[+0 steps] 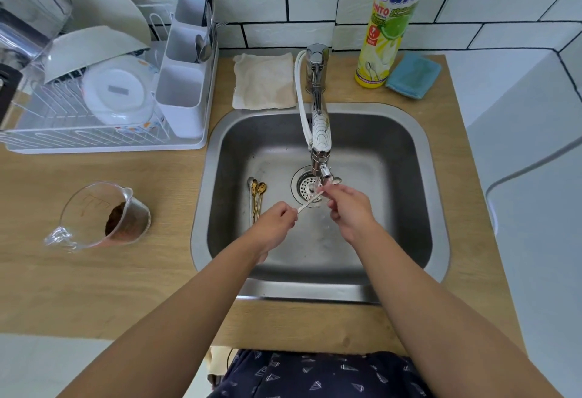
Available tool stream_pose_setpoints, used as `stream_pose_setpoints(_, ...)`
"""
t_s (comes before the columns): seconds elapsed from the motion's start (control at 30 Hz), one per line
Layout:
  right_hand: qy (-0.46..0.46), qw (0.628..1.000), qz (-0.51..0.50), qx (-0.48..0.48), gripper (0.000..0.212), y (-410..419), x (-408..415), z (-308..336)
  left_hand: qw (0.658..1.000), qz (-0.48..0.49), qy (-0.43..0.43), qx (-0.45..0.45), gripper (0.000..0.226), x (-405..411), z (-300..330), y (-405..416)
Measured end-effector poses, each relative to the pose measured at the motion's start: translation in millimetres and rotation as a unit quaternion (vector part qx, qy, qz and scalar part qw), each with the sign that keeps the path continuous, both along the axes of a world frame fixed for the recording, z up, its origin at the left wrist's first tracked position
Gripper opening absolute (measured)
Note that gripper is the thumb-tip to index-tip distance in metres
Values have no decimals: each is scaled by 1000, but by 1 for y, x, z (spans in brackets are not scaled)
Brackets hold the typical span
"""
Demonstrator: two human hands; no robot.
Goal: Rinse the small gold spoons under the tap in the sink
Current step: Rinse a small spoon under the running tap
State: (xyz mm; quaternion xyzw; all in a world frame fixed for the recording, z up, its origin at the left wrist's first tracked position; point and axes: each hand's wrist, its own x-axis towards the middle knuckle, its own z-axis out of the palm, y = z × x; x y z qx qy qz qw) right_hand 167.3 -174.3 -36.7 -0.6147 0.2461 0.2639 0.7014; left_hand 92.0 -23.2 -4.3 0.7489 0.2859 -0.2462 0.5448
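Observation:
Water runs from the chrome tap (320,133) into the steel sink (419,208), above the drain strainer (304,188). My left hand (274,227) pinches the handle end of a small spoon (310,202) that slants up through the stream. My right hand (349,208) holds the spoon near its bowl, fingers curled round it just under the spout. The bowl tip (336,180) pokes out past my right fingers. A bundle of small gold spoons (257,197) lies on the sink floor to the left, bowls pointing away from me.
A white dish rack (104,133) with plates and a cutlery caddy (185,82) stands at the left. A clear measuring cup (104,214) with brown powder sits on the wooden counter. Behind the sink are a beige cloth (264,81), a dish soap bottle (393,19) and a blue sponge cloth (412,74).

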Motion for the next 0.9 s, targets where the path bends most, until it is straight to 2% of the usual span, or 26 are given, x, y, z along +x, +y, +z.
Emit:
stream_pose_setpoints(0.07, 1, 1000, -30, 2, 18, -2, 1, -3, 1000, 1, -8, 11, 24, 0, -2, -1)
stream_pose_setpoints(0.13, -15, 998, 52, -29, 7, 1, -9, -4, 1000, 4, -16, 22, 25, -1, -4, -1)
stream_pose_setpoints(0.2, -31, 990, 136, -37, 6, 6, -19, -3, 999, -6, -25, 44, 25, 0, -5, -2)
stream_pose_setpoints(0.23, -30, 990, 133, -35, 7, 6, -18, -1, 998, -11, -30, 52, 26, 0, -5, -2)
stream_pose_setpoints(0.33, -7, 1000, 19, -24, 8, 3, -4, 2, 997, -19, -35, 61, 27, 1, -3, -3)
stream_pose_setpoints(0.37, -11, 999, 8, -32, 9, 2, -2, 2, 997, -20, -35, 63, 28, 0, -3, -3)
stream_pose_setpoints(0.5, -57, 983, 167, -59, 18, 10, -18, 2, 997, -22, -42, 60, 26, -1, -3, -1)
stream_pose_setpoints(0.57, -54, 987, 138, -64, 20, 10, -14, 3, 998, -21, -37, 45, 26, 0, -2, -1)
stream_pose_setpoints(0.67, -41, 996, 5, -81, 17, 0, 2, 3, 998, -24, -28, 44, 28, 0, -1, -1)
stream_pose_setpoints(0.7, -48, 995, 21, -89, 16, -1, 3, 1, 998, -22, -27, 42, 27, -1, -1, -1)
stream_pose_setpoints(0.8, -76, 980, 166, -84, 16, 9, -13, 2, 999, -13, -28, 13, 25, -2, -1, -2)
stream_pose_setpoints(0.83, -77, 979, 169, -83, 16, 11, -14, 2, 1000, -10, -27, 7, 25, -2, -1, -2)
stream_pose_setpoints(0.9, -63, 990, 92, -82, 16, 9, -4, 6, 1000, 4, -19, -8, 27, 0, 2, -2)
